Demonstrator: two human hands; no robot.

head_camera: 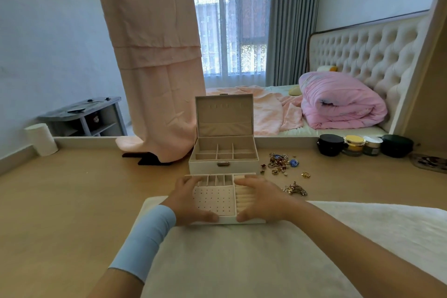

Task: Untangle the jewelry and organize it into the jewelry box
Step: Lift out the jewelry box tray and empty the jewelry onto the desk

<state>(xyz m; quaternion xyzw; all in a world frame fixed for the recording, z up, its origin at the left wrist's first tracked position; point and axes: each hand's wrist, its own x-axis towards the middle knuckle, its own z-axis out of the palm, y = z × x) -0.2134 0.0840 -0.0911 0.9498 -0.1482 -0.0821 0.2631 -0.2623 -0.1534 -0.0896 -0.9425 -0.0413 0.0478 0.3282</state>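
A white jewelry box (223, 164) stands open on the wooden surface, its lid upright and its top compartments bare. In front of it lies the box's removable tray (214, 199), with a dotted earring panel, small slots and ring rolls. My left hand (187, 201) grips the tray's left side and my right hand (260, 197) grips its right side, thumbs on the near edge. A tangled pile of jewelry (280, 162) lies right of the box. A loose gold ring (305, 174) and a smaller tangle of chains (295, 189) lie nearer to me.
A white towel (242, 261) covers the near surface under my forearms. Several cosmetic jars (362, 145) stand at the right rear. A pink garment (157, 80) hangs left of the box, and a paper roll (41, 139) stands at far left. A bed lies beyond.
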